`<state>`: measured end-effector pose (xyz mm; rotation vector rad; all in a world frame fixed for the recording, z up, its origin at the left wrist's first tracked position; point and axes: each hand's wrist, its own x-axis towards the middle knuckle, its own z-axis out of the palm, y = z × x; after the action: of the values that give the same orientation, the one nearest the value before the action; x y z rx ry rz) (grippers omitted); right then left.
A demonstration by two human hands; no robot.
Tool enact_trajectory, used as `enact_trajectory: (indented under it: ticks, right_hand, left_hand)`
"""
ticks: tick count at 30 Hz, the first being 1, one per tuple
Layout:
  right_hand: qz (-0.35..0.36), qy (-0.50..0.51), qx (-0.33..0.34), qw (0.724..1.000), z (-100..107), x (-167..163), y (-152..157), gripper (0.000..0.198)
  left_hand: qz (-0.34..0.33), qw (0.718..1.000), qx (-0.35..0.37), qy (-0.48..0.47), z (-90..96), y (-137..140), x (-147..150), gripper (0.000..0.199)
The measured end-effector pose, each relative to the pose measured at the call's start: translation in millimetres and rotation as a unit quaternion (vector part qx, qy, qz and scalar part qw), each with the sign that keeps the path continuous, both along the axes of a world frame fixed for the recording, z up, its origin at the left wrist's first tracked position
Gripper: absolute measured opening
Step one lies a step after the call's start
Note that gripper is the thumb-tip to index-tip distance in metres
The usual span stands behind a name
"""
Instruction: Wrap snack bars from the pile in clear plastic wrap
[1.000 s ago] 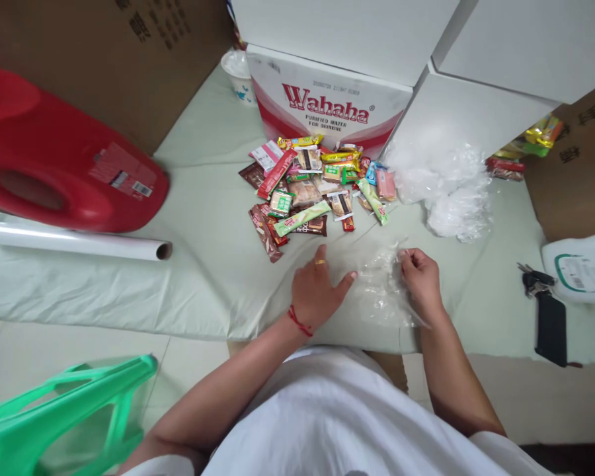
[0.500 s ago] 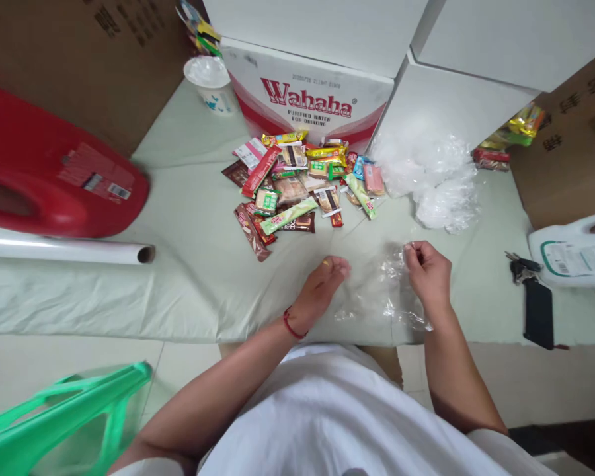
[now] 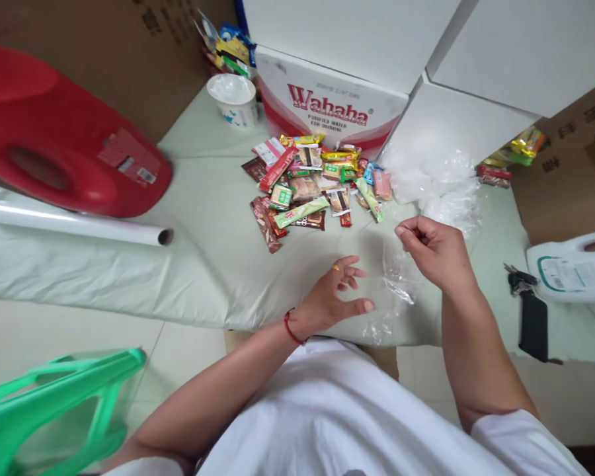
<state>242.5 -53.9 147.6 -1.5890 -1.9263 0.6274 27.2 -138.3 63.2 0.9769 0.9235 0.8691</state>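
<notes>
Pinched in the fingers of my right hand [image 3: 434, 248] is the upper edge of a clear plastic bag [image 3: 399, 281], which hangs down over the table. My left hand [image 3: 340, 291] is just left of the bag, its fingers apart and nothing in them. Beyond both hands lies a loose pile of wrapped snacks [image 3: 302, 188], with biscuits and bars in red, green, yellow and brown wrappers. A heap of clear plastic bags [image 3: 434, 182] sits right of the pile, partly behind my right hand.
A Wahaha carton [image 3: 327, 109] stands behind the snacks, beside a paper cup [image 3: 233, 99]. On the left are a red jug [image 3: 79, 152] and a film roll [image 3: 79, 215]. Keys [image 3: 519, 279], a black phone [image 3: 533, 324] and a white bottle [image 3: 570, 264] lie right. A green stool [image 3: 74, 403] is below.
My right hand has moved up and slightly right, with the bag drawn along. My left hand has spread its fingers and thumb. The view has shifted a little.
</notes>
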Motion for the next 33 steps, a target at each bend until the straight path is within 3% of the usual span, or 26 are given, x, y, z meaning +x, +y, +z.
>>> enact_trajectory:
  ticks: [4, 6, 7, 11, 13, 18, 21, 27, 33]
  right_hand:
    - [0.044, 0.0, 0.0, 0.999, -1, -24, 8, 0.026]
    - [0.053, 0.008, 0.0, 0.999, -2, -34, 10, 0.026]
    - [0.053, 0.014, -0.001, 0.999, -3, -37, 12, 0.026]
    - [0.037, 0.031, -0.009, 0.999, -5, -28, 22, 0.027]
    - [0.02, 0.051, -0.028, 0.998, -6, -13, 30, 0.028]
    - [-0.008, 0.1, -0.085, 0.991, -18, 24, 55, 0.031]
    - [0.032, 0.106, -0.097, 0.989, -37, 27, 71, 0.034]
    - [0.184, 0.056, -0.102, 0.976, -86, -8, 92, 0.044]
    - [0.317, 0.006, -0.042, 0.947, -96, -58, 104, 0.04]
  left_hand:
    - [0.048, 0.997, 0.048, 0.023, 6.5, -5, 20, 0.131]
    - [0.068, 0.997, 0.036, 0.028, 6.5, 0, 35, 0.129]
    - [0.08, 0.996, 0.024, 0.035, 4.7, 4, 40, 0.116]
    - [0.117, 0.992, -0.03, 0.024, -8.9, 12, 38, 0.033]
    - [0.151, 0.988, -0.044, 0.0, -13.8, 9, 23, 0.02]
    - [0.254, 0.964, -0.077, -0.01, -13.7, -16, -21, 0.026]
    - [0.286, 0.951, -0.113, -0.018, -13.7, -36, -38, 0.036]
    - [0.325, 0.925, -0.194, 0.034, -20.2, -75, -55, 0.052]
    - [0.338, 0.908, -0.206, 0.138, -25.2, -112, -66, 0.049]
